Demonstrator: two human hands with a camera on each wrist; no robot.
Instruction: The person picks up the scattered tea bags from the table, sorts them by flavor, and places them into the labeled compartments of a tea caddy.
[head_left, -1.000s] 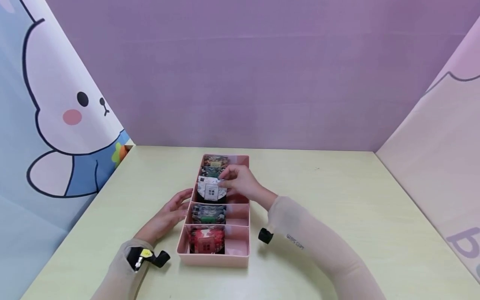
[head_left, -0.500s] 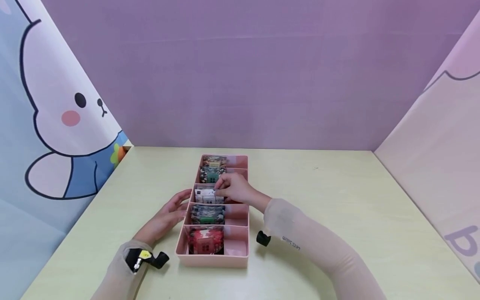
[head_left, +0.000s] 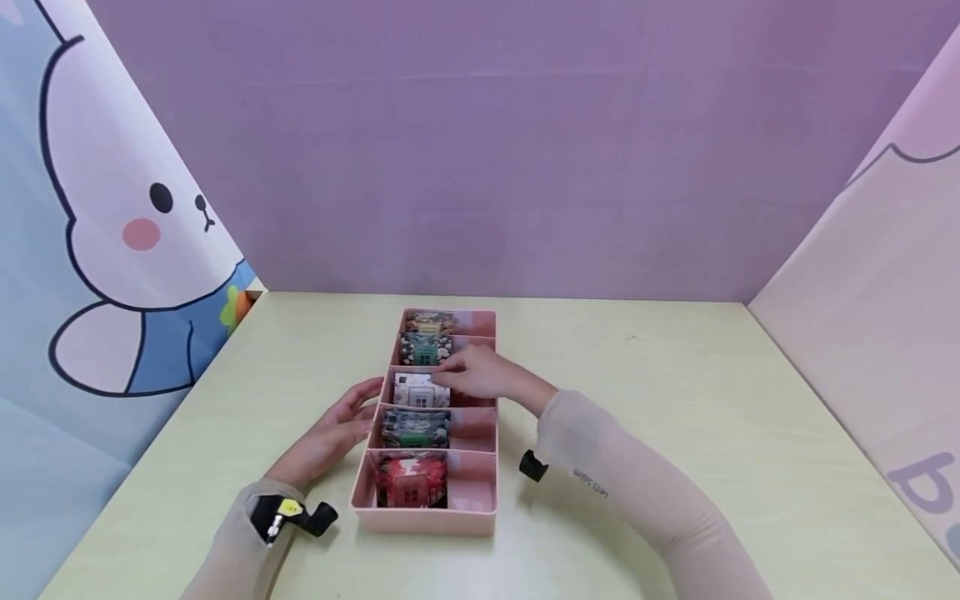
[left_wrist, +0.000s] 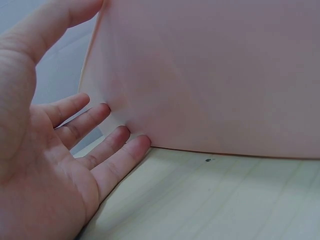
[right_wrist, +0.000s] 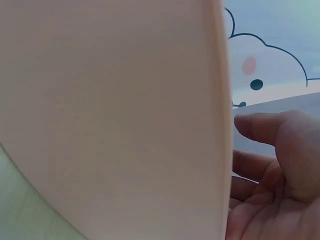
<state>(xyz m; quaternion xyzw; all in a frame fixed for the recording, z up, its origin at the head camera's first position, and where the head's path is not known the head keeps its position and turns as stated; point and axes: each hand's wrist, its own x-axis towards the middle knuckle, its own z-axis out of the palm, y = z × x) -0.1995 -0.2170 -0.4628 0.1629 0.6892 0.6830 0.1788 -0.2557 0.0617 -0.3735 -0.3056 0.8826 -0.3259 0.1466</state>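
A long pink divided box (head_left: 427,522) stands on the table, with packets in its compartments. My right hand (head_left: 480,372) reaches over the box's right side and pinches the upper right corner of a white printed packet (head_left: 422,392) in the middle compartment. In the right wrist view the box's wall hides that packet and part of my right hand (right_wrist: 280,170). My left hand (head_left: 330,435) rests against the box's left side with its fingers spread. Their fingertips (left_wrist: 142,142) touch the pink outer wall low down in the left wrist view.
Red packets (head_left: 412,482) fill the left of the front compartment, and dark green-labelled packets (head_left: 416,429) lie in the one behind it. Beyond the middle stand green-labelled floral packets (head_left: 424,351) and yellow-labelled packets (head_left: 429,323). A purple backdrop (head_left: 510,167) rises behind the pale table (head_left: 637,400).
The white packet has gone down from above the dividers into the middle compartment. My right hand went down with it, then shifted slightly right. My left hand stays against the box.
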